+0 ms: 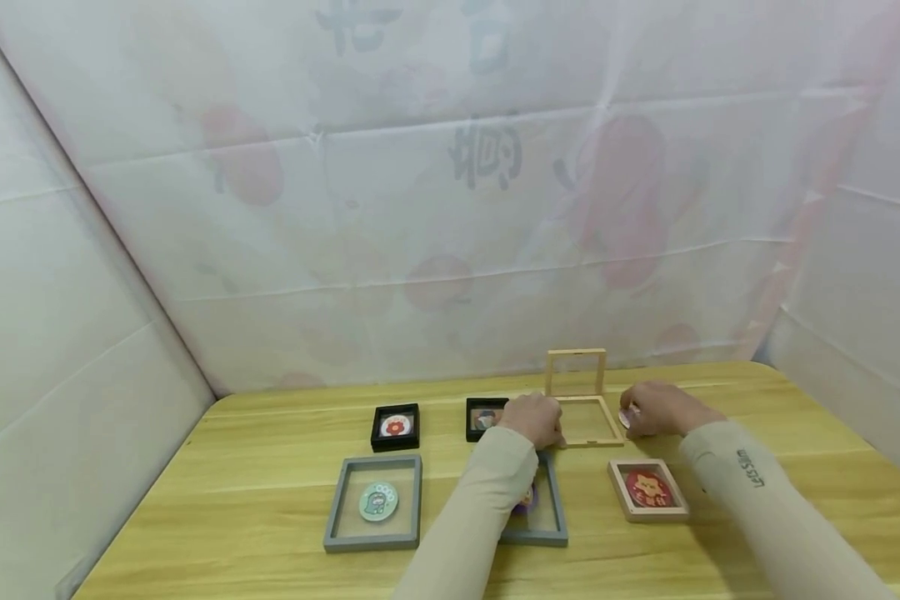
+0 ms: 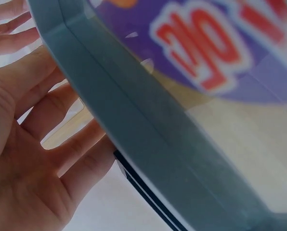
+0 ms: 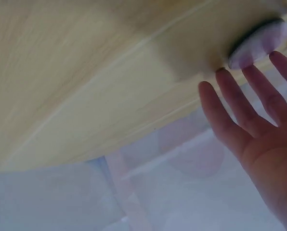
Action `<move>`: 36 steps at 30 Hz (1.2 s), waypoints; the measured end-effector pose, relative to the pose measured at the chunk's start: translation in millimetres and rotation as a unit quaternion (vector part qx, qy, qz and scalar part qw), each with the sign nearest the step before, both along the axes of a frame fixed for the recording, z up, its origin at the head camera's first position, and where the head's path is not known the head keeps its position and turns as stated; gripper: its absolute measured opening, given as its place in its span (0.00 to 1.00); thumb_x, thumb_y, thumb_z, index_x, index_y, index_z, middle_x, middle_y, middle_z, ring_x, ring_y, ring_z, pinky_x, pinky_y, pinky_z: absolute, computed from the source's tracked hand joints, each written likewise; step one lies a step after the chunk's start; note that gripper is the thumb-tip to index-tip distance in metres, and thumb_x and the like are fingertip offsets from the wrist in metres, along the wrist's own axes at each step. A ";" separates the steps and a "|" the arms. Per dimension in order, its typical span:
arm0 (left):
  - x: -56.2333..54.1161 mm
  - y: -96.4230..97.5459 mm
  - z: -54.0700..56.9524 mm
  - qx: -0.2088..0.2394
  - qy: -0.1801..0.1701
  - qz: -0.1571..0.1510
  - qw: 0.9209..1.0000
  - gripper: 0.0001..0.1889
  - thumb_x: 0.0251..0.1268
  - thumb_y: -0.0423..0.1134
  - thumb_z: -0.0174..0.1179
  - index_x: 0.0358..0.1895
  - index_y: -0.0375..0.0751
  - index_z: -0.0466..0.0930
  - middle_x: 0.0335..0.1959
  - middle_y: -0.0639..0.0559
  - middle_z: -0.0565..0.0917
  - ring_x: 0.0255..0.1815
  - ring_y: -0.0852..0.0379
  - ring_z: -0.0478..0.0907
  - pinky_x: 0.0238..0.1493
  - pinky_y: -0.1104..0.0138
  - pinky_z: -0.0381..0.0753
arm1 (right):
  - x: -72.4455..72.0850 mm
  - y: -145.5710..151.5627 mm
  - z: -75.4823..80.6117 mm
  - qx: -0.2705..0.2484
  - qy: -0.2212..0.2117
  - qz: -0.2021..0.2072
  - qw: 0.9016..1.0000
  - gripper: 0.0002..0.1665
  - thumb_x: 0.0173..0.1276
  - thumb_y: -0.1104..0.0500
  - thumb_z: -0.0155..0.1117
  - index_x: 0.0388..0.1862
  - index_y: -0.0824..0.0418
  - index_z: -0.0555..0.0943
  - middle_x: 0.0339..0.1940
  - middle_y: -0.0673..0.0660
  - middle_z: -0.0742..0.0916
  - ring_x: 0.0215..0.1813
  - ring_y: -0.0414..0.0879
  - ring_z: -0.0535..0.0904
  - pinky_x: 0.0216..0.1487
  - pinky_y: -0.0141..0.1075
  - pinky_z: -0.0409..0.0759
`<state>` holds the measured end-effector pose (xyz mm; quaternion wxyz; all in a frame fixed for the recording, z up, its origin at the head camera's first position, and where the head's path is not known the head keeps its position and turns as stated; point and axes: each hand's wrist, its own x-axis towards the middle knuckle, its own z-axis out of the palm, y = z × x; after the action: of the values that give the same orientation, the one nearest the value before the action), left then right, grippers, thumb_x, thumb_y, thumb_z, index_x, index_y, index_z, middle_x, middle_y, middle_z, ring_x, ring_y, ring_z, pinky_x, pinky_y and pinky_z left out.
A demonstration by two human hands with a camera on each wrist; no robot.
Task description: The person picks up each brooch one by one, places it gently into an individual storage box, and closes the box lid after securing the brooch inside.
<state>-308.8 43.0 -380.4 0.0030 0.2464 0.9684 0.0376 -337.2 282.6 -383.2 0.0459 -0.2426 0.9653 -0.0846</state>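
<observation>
My right hand (image 1: 662, 408) pinches a round pinkish-white badge (image 1: 629, 416) just right of an opened wooden display frame (image 1: 612, 421). The right wrist view shows this badge (image 3: 259, 45) tilted on edge at the fingertips. My left hand (image 1: 531, 419) is at the left side of the wooden frame, its fingers by the lower half. That frame's other half stands up at the back. In the left wrist view the left hand (image 2: 47, 144) has spread fingers, partly hidden behind a grey frame (image 2: 119, 106) holding a purple badge (image 2: 163, 53). Exact finger contact is hidden.
A second grey frame (image 1: 335, 508) with a green badge lies at front left. Two black frames (image 1: 395, 446) (image 1: 487, 402) stand at the back, the right one partly behind the left hand. A pale wooden frame (image 1: 656, 515) with a red badge lies near the right forearm. White cloth (image 1: 420, 208) encloses the table.
</observation>
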 end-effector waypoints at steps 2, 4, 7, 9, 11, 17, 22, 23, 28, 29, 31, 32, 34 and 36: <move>-0.4 0.4 -0.2 0.000 0.000 -0.001 1.000 0.08 0.59 0.52 0.74 0.34 0.55 0.91 0.28 0.64 0.85 0.27 0.66 0.81 0.31 0.70 0.82 | -1.0 1.7 -3.9 0.001 0.016 0.018 1.000 0.07 0.57 0.63 0.74 0.32 0.62 0.85 0.29 0.51 0.82 0.30 0.45 0.73 0.32 0.42 0.75; -0.9 0.4 -0.3 0.001 -0.001 -0.003 1.000 0.08 0.59 0.52 0.74 0.34 0.55 0.91 0.28 0.64 0.85 0.26 0.65 0.80 0.30 0.70 0.81 | -2.0 2.2 -5.8 -0.005 0.015 0.022 1.000 0.06 0.57 0.66 0.73 0.26 0.59 0.83 0.25 0.49 0.80 0.27 0.43 0.69 0.29 0.39 0.70; -2.1 0.4 -0.5 -0.001 0.001 -0.003 1.000 0.08 0.60 0.52 0.74 0.35 0.55 0.90 0.28 0.64 0.85 0.26 0.66 0.80 0.30 0.70 0.81 | 0.0 -0.1 -2.3 -0.012 0.005 0.018 1.000 0.08 0.59 0.67 0.73 0.23 0.59 0.83 0.25 0.51 0.82 0.26 0.42 0.68 0.29 0.37 0.69; -3.0 0.2 -0.9 -0.001 0.002 -0.003 1.000 0.08 0.60 0.52 0.73 0.35 0.55 0.90 0.28 0.64 0.85 0.26 0.66 0.81 0.30 0.70 0.82 | 0.5 -1.9 -0.3 -0.018 -0.004 0.008 1.000 0.06 0.59 0.67 0.73 0.25 0.62 0.85 0.28 0.55 0.86 0.27 0.43 0.70 0.30 0.39 0.72; -3.7 -0.2 -1.1 0.001 0.003 -0.003 1.000 0.08 0.60 0.52 0.74 0.35 0.55 0.90 0.28 0.64 0.85 0.27 0.66 0.81 0.32 0.70 0.82 | 0.6 -2.8 1.2 -0.018 -0.003 0.004 1.000 0.02 0.59 0.67 0.74 0.30 0.66 0.88 0.36 0.60 0.88 0.31 0.46 0.75 0.34 0.42 0.77; -4.5 0.9 -2.7 0.000 -0.004 -0.002 1.000 0.08 0.61 0.52 0.73 0.36 0.55 0.91 0.29 0.64 0.85 0.28 0.66 0.81 0.33 0.70 0.82 | 2.1 -5.1 1.2 -0.028 -0.010 -0.006 1.000 0.04 0.59 0.67 0.74 0.26 0.64 0.86 0.34 0.58 0.87 0.31 0.47 0.74 0.34 0.43 0.75; -5.7 1.7 -3.7 -0.005 -0.002 -0.004 1.000 0.08 0.61 0.52 0.73 0.35 0.55 0.90 0.28 0.64 0.85 0.28 0.66 0.81 0.33 0.70 0.82 | 0.8 -3.9 -1.1 -0.031 0.000 -0.003 1.000 0.04 0.57 0.67 0.74 0.28 0.62 0.85 0.32 0.54 0.85 0.31 0.46 0.71 0.33 0.41 0.72; -6.2 2.0 -3.8 -0.005 0.001 -0.005 1.000 0.08 0.61 0.52 0.73 0.35 0.55 0.90 0.28 0.64 0.85 0.28 0.66 0.81 0.32 0.70 0.82 | 0.4 -3.3 -1.3 -0.030 0.004 -0.001 1.000 0.04 0.57 0.67 0.74 0.29 0.63 0.85 0.31 0.54 0.84 0.30 0.46 0.71 0.32 0.41 0.72; -5.6 2.3 -2.5 -0.005 0.007 -0.008 1.000 0.08 0.62 0.52 0.73 0.35 0.55 0.90 0.28 0.64 0.85 0.27 0.66 0.80 0.32 0.71 0.82 | -1.1 -1.6 -0.8 -0.024 0.020 0.008 0.999 0.06 0.57 0.65 0.75 0.33 0.63 0.85 0.29 0.51 0.82 0.30 0.45 0.71 0.32 0.40 0.71; -4.6 2.1 -1.7 -0.006 0.007 -0.008 1.000 0.08 0.62 0.52 0.73 0.36 0.55 0.90 0.28 0.64 0.85 0.28 0.66 0.81 0.32 0.71 0.82 | -1.2 -1.4 -0.6 -0.023 0.023 0.009 0.999 0.07 0.56 0.65 0.75 0.33 0.63 0.85 0.29 0.51 0.81 0.30 0.46 0.71 0.32 0.41 0.71; -2.8 1.6 -0.2 -0.009 0.004 -0.009 1.000 0.08 0.62 0.52 0.72 0.36 0.54 0.90 0.29 0.64 0.85 0.29 0.66 0.81 0.33 0.70 0.82 | -1.4 -1.4 0.5 -0.027 0.027 0.008 0.999 0.09 0.55 0.63 0.76 0.34 0.64 0.85 0.30 0.52 0.82 0.31 0.46 0.71 0.33 0.42 0.72; -2.1 1.4 0.5 -0.011 0.003 -0.009 1.000 0.08 0.62 0.52 0.72 0.36 0.55 0.90 0.29 0.64 0.85 0.29 0.66 0.81 0.33 0.70 0.82 | -1.5 -1.9 1.4 -0.031 0.029 0.005 0.999 0.10 0.55 0.62 0.76 0.34 0.64 0.84 0.30 0.52 0.82 0.32 0.46 0.72 0.33 0.42 0.72; -1.7 0.8 1.3 -0.018 0.003 -0.008 1.000 0.08 0.63 0.52 0.71 0.36 0.55 0.89 0.29 0.64 0.85 0.29 0.66 0.81 0.33 0.70 0.82 | -2.4 -3.2 3.2 -0.041 0.033 0.000 0.999 0.12 0.55 0.61 0.77 0.36 0.64 0.84 0.31 0.52 0.82 0.33 0.47 0.72 0.33 0.43 0.72; -2.0 0.1 1.4 -0.025 0.004 -0.006 1.000 0.08 0.63 0.53 0.71 0.35 0.56 0.89 0.29 0.65 0.84 0.29 0.66 0.81 0.32 0.70 0.82 | -3.7 -4.8 5.0 -0.050 0.033 -0.003 0.998 0.13 0.54 0.61 0.76 0.37 0.65 0.84 0.32 0.52 0.81 0.33 0.47 0.72 0.34 0.44 0.73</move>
<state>-310.8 43.0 -379.0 0.0057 0.2524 0.9675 0.0128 -340.9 277.8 -378.3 0.0012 -0.2442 0.9617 -0.1249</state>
